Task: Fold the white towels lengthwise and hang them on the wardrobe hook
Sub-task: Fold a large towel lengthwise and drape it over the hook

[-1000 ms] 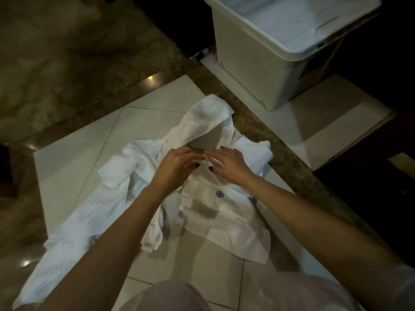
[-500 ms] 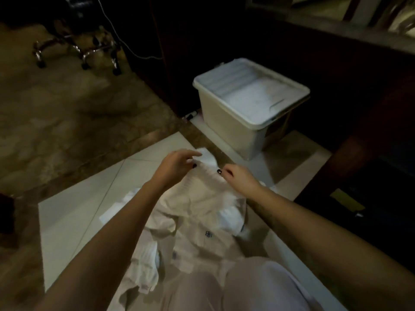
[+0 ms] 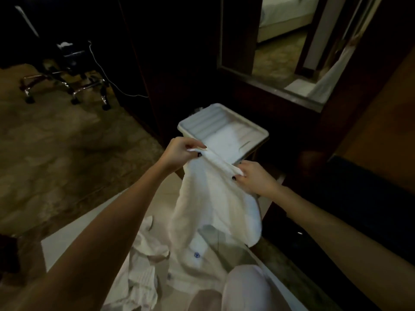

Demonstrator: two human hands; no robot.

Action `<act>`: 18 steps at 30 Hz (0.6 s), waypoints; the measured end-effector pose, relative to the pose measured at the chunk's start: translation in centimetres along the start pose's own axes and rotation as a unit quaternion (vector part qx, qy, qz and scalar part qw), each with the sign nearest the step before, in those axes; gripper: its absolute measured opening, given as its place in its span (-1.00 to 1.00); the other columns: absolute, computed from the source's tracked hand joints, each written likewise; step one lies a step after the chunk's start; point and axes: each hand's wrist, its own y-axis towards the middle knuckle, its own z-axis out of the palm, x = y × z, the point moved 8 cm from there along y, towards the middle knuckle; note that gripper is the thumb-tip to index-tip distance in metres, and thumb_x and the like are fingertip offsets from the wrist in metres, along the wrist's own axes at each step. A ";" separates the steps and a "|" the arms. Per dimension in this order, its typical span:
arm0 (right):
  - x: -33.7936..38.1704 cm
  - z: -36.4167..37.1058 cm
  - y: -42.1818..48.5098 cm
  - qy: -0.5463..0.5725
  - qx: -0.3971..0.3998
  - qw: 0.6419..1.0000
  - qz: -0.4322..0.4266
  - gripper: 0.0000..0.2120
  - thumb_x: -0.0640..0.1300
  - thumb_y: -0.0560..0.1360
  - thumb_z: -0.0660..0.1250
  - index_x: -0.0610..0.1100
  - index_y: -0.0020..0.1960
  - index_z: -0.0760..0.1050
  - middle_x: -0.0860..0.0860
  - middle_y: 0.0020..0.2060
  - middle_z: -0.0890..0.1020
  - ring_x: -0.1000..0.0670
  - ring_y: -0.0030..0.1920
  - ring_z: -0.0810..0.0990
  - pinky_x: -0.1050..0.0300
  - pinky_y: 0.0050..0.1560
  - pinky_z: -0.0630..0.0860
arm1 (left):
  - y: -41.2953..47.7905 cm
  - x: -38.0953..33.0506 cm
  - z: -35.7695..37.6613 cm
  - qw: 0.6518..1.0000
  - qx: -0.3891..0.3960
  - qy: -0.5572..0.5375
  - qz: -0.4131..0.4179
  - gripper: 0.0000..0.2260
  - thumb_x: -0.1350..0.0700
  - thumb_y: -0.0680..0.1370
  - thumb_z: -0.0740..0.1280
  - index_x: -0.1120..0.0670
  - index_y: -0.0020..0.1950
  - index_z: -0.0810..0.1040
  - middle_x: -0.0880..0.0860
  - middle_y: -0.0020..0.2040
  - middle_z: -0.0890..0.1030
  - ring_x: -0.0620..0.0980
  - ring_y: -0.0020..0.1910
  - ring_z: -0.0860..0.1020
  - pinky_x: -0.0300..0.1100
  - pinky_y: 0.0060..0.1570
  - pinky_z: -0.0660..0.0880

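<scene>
A white towel (image 3: 213,203) hangs in the air in front of me, held by its top edge. My left hand (image 3: 179,151) pinches one end of that edge and my right hand (image 3: 251,178) pinches the other, a little lower. The towel's lower part, with a small blue emblem (image 3: 197,255), trails down to the floor. More white towels (image 3: 143,265) lie crumpled on the pale floor tiles (image 3: 67,243) below my left forearm. No hook is in view.
A lidded white plastic bin (image 3: 224,131) stands just beyond my hands, against dark wooden furniture (image 3: 179,63). An office chair base (image 3: 67,86) sits on the brown carpet at far left. A mirror (image 3: 287,41) is at upper right. My knees (image 3: 242,288) show at the bottom.
Both hands have lifted the towel off the floor and drawn apart along its top edge. My view has risen from the floor to the bin and furniture.
</scene>
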 end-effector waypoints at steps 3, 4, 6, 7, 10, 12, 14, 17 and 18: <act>0.6 -4.8 -2.9 -0.040 0.009 0.996 0.077 -0.81 -0.12 0.56 0.28 0.05 -0.20 0.37 0.18 -0.28 0.39 0.11 -0.27 0.43 0.22 -0.32 0.27 | 0.7 -5.5 -1.8 0.999 0.040 -0.009 -0.002 -0.81 0.35 0.43 0.43 0.20 0.01 0.68 -0.01 -0.09 0.64 -0.12 -0.05 0.59 -0.39 -0.02 0.46; 0.9 -6.5 -4.2 -0.053 0.013 0.994 0.096 -0.83 -0.10 0.57 0.27 0.03 -0.17 0.34 0.16 -0.30 0.42 0.08 -0.27 0.47 0.20 -0.34 0.28 | 0.9 -7.6 -2.2 0.998 0.058 -0.011 0.001 -0.82 0.34 0.43 0.43 0.20 0.02 0.68 -0.01 -0.07 0.64 -0.12 -0.04 0.59 -0.40 -0.01 0.46; 2.0 -10.3 -6.9 -0.048 0.010 0.992 0.116 -0.84 -0.08 0.58 0.28 0.02 -0.14 0.33 0.12 -0.34 0.46 0.07 -0.31 0.51 0.21 -0.41 0.27 | 1.1 -11.9 -3.0 0.996 0.087 -0.019 0.004 -0.82 0.32 0.44 0.43 0.14 0.01 0.68 -0.05 -0.06 0.63 -0.14 -0.03 0.58 -0.49 -0.02 0.43; 2.8 -12.5 -8.3 -0.024 0.000 0.992 0.120 -0.86 -0.08 0.57 0.29 0.04 -0.13 0.36 0.12 -0.34 0.49 0.11 -0.33 0.51 0.24 -0.41 0.28 | 1.2 -14.1 -3.7 0.995 0.096 -0.029 0.001 -0.81 0.32 0.44 0.42 0.10 0.00 0.68 -0.10 -0.07 0.62 -0.17 -0.03 0.57 -0.52 -0.03 0.42; 6.5 -19.7 -12.8 0.104 -0.038 0.987 0.120 -0.80 -0.16 0.57 0.31 0.11 0.11 0.53 0.25 -0.11 0.63 0.29 -0.10 0.60 0.33 -0.18 0.51 | 1.2 -21.0 -6.2 0.990 0.121 -0.076 0.002 -0.79 0.35 0.45 0.40 0.11 0.01 0.68 -0.13 -0.07 0.61 -0.28 -0.05 0.56 -0.50 -0.02 0.43; 9.4 -24.9 -15.8 0.125 -0.069 0.983 0.120 -0.66 -0.20 0.57 0.32 0.12 0.27 0.53 0.30 0.08 0.61 0.33 0.10 0.56 0.41 0.05 0.50 | 1.1 -25.6 -8.2 0.986 0.134 -0.097 0.010 -0.77 0.37 0.44 0.40 0.17 0.04 0.67 -0.05 -0.06 0.64 -0.36 -0.08 0.56 -0.50 -0.03 0.42; 12.2 -30.5 -18.6 0.100 -0.114 0.981 0.122 -0.68 -0.18 0.57 0.34 0.18 0.21 0.55 0.32 0.02 0.61 0.34 0.06 0.57 0.38 0.03 0.50 | 0.9 -30.3 -10.2 0.981 0.147 -0.121 0.018 -0.76 0.38 0.44 0.39 0.19 0.06 0.66 -0.01 -0.05 0.65 -0.38 -0.10 0.57 -0.50 -0.04 0.43; 16.1 -38.6 -22.6 0.073 -0.191 0.968 0.147 -0.81 -0.14 0.56 0.35 0.17 0.00 0.57 0.15 -0.20 0.65 0.17 -0.21 0.60 0.20 -0.23 0.49 | 0.0 -37.1 -13.1 0.971 0.165 -0.172 0.033 -0.77 0.37 0.46 0.40 0.17 0.08 0.64 -0.02 -0.04 0.65 -0.31 -0.09 0.60 -0.43 -0.06 0.49; 17.6 -41.2 -23.8 0.077 -0.213 0.963 0.150 -0.86 -0.13 0.56 0.35 0.12 -0.02 0.58 0.11 -0.21 0.65 0.14 -0.23 0.60 0.17 -0.24 0.50 | -0.4 -39.3 -14.0 0.967 0.171 -0.185 0.038 -0.77 0.36 0.46 0.40 0.15 0.07 0.65 -0.03 -0.04 0.66 -0.28 -0.08 0.61 -0.41 -0.08 0.50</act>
